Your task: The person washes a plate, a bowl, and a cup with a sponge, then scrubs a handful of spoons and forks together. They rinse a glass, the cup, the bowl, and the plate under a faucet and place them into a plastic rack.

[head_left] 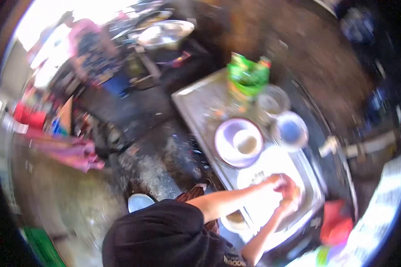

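My left hand (277, 181) and my right hand (290, 201) come together above the sink basin (316, 196), fingers curled and touching. A small yellowish patch shows between them, but blur and glare hide what it is. Under and beside my hands lies a large bright white surface (272, 167), washed out by light. At the basin's upper end sits a purple basin (225, 153) with a pale cup or bowl (246, 142) inside. Near it are a white container with a blue inside (291, 131) and a clear round container (273, 101).
A green plastic packet (248, 75) stands on the metal drainboard (196, 95). A red container (336, 222) is right of the sink, a white bucket (140, 202) on the floor. A wide metal pan (165, 33) rests further off; a person (96, 49) is at upper left.
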Motion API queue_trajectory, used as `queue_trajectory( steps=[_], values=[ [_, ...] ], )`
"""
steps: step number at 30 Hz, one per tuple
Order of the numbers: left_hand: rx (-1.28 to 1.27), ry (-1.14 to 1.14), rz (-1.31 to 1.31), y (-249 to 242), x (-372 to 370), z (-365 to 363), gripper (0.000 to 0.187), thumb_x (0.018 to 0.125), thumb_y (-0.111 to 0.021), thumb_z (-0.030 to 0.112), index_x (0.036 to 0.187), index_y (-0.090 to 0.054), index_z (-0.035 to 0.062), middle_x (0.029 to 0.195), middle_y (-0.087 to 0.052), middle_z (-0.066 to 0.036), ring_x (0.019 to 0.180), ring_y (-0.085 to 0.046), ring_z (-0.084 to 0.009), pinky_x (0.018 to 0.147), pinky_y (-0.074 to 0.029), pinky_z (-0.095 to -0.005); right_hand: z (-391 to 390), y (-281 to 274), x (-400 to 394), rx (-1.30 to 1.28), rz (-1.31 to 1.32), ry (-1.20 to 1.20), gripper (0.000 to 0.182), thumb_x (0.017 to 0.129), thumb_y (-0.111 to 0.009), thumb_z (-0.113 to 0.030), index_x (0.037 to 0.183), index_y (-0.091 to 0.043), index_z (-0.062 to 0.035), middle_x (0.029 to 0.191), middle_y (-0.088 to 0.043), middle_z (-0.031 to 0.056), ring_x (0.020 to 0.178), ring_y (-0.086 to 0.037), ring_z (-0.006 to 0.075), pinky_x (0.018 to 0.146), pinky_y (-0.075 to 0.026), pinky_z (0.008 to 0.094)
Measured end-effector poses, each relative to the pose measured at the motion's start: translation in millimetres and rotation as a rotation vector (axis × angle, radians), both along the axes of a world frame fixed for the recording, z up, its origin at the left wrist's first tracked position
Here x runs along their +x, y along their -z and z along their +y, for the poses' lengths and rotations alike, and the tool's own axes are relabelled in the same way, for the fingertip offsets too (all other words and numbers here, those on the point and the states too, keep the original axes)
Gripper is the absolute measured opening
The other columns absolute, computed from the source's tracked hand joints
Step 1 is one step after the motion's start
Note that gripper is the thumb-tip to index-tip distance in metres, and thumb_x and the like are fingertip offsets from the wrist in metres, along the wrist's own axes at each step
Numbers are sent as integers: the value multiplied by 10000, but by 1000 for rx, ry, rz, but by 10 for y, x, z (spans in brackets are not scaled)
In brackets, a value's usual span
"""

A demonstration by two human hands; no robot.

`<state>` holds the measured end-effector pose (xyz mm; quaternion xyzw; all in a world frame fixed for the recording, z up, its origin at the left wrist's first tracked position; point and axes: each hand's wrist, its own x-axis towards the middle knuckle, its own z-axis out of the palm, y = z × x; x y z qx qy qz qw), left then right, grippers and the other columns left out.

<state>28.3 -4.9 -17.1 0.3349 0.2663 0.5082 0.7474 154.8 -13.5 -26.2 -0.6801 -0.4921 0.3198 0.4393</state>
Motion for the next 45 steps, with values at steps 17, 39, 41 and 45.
queue_trajectory(
  steps=[17,39,41,45],
  values=[
    [-534,-53,-137,-94,68,37,523,858,-298,450,1188,-494,94,1075,-585,-30,952,-551,-173,739,-433,-304,465,-262,-290,194,-492,-26,283,759,-603,-304,624,-574,-58,659,-587,134,633,-585,315,545,-456,391],
    [-400,-27,-13,-12,86,269,528,820,-376,451,1176,-502,82,909,-567,-46,821,-552,-162,763,-449,-298,163,180,-181,217,-239,192,204,772,-593,-249,700,-565,-60,664,-569,167,602,-560,347,546,-440,410],
    [-358,-9,201,-106,100,358,553,830,-376,491,1160,-517,70,958,-559,-30,837,-542,-136,768,-437,-262,409,283,209,-189,-235,136,222,799,-557,-298,790,-574,-77,731,-603,183,673,-594,345,577,-460,406],
    [222,-387,567,-513,-87,805,470,884,-430,398,1189,-495,46,1096,-524,-78,961,-515,-172,835,-406,-281,869,917,1172,-467,-546,112,351,804,-504,-363,1085,-566,-163,908,-616,205,857,-603,331,743,-482,400]
  ],
)
